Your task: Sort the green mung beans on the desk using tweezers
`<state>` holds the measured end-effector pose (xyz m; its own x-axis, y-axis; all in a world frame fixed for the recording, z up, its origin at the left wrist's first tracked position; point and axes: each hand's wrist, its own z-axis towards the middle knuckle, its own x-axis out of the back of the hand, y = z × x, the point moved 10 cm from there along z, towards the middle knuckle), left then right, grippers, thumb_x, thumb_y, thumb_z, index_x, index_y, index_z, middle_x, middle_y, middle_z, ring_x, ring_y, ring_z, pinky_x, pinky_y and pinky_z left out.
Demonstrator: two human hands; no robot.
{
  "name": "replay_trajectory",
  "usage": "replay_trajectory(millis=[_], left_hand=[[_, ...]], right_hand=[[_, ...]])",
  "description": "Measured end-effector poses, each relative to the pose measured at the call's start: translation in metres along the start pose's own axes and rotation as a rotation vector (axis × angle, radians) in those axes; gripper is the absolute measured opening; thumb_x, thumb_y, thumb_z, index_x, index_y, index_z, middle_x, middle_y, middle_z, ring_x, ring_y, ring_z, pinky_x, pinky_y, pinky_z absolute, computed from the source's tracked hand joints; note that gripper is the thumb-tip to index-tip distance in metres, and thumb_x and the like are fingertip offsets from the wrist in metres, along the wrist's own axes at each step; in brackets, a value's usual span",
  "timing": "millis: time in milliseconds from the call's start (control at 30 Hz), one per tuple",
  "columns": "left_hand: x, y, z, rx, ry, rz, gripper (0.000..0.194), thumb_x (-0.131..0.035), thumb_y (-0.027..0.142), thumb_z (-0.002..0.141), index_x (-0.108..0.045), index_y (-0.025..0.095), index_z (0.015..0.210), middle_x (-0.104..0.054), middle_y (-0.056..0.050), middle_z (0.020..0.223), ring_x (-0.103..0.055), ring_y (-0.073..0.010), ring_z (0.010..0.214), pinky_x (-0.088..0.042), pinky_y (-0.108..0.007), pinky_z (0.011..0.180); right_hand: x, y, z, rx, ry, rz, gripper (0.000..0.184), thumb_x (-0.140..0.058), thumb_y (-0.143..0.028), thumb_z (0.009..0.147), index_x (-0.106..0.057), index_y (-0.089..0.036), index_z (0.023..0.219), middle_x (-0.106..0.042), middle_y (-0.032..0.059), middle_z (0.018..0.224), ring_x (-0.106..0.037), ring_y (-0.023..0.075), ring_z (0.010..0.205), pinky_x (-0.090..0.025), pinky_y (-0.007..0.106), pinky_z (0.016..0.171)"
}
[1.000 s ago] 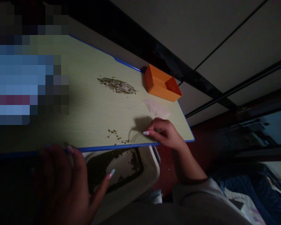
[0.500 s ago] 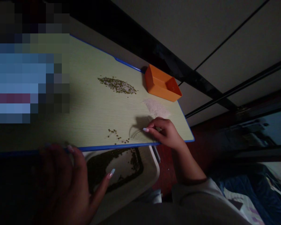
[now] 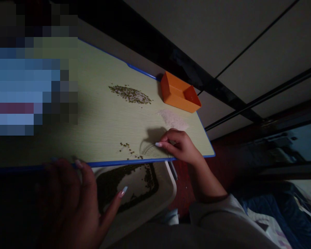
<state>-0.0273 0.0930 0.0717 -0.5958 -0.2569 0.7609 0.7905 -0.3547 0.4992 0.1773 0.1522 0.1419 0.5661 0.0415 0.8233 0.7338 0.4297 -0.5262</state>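
My right hand (image 3: 180, 145) pinches a clear curved sheet with fine marks along its rim, which looks like a protractor (image 3: 147, 149). It is held low at the near edge of the pale table (image 3: 98, 128). Just left of it lie several loose green beans (image 3: 131, 151). A heap of white grains, like rice (image 3: 173, 118), is beyond my right hand. My left hand (image 3: 77, 204) has its fingers apart, their tips at the table's blue edge and the thumb over a white bin (image 3: 171, 186). Dark grains and a pale patch show inside the bin.
An orange box (image 3: 181, 93) stands at the table's far right corner. Farther left is a mixed heap of green beans and white grains (image 3: 131, 94). A blurred-out area covers the upper left. Dark-framed panels (image 3: 238, 90) rise behind the table.
My right hand has slid the protractor slightly left along the near edge, closer to the loose green beans. My left hand stays in place.
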Motion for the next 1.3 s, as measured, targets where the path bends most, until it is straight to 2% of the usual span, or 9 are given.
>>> replay_trajectory(millis=[167,467,700,1000,1300], left_hand=[[0.001,0.003,0.001,-0.003,-0.001,0.006,0.090,-0.048,0.051,0.076,0.000,0.016,0.144,0.011,-0.009,0.159,-0.002,-0.0408,0.147,-0.015,-0.070,0.114],[0.001,0.000,-0.001,-0.007,-0.002,0.016,0.091,-0.050,0.051,0.076,-0.002,0.014,0.144,0.006,-0.015,0.159,-0.003,-0.0424,0.146,-0.018,-0.072,0.112],[0.000,-0.002,-0.001,0.015,-0.008,0.002,0.090,-0.049,0.050,0.077,-0.001,0.016,0.145,0.009,-0.011,0.160,0.000,-0.0396,0.147,-0.014,-0.067,0.116],[-0.002,-0.002,-0.001,0.029,-0.005,0.000,0.090,-0.050,0.051,0.077,-0.002,0.016,0.144,0.006,-0.013,0.160,-0.001,-0.0390,0.147,-0.015,-0.069,0.115],[0.000,-0.002,-0.001,0.016,-0.016,0.008,0.091,-0.050,0.051,0.077,0.000,0.016,0.144,0.009,-0.011,0.159,0.000,-0.0397,0.147,-0.015,-0.069,0.115]], right_hand=[[0.000,0.001,-0.004,-0.004,-0.015,0.021,0.019,-0.062,-0.030,0.088,-0.062,-0.017,0.073,-0.060,0.0004,0.067,-0.055,0.0103,0.065,-0.043,0.023,0.064],[0.003,0.001,-0.006,-0.014,0.019,0.034,0.018,-0.062,-0.028,0.087,-0.063,-0.017,0.073,-0.060,0.0002,0.065,-0.054,0.0098,0.063,-0.042,0.022,0.063],[-0.002,0.002,-0.003,-0.030,0.003,0.007,0.020,-0.061,-0.032,0.088,-0.064,-0.017,0.074,-0.062,0.0011,0.067,-0.055,0.0107,0.065,-0.042,0.023,0.065],[-0.001,-0.008,-0.003,0.034,-0.016,0.067,0.021,-0.062,-0.030,0.088,-0.061,-0.017,0.071,-0.058,-0.0001,0.063,-0.054,0.0111,0.064,-0.042,0.024,0.066],[-0.006,-0.006,-0.003,-0.006,-0.016,0.015,0.021,-0.060,-0.033,0.089,-0.062,-0.018,0.073,-0.061,0.0011,0.067,-0.055,0.0118,0.067,-0.042,0.025,0.067]])
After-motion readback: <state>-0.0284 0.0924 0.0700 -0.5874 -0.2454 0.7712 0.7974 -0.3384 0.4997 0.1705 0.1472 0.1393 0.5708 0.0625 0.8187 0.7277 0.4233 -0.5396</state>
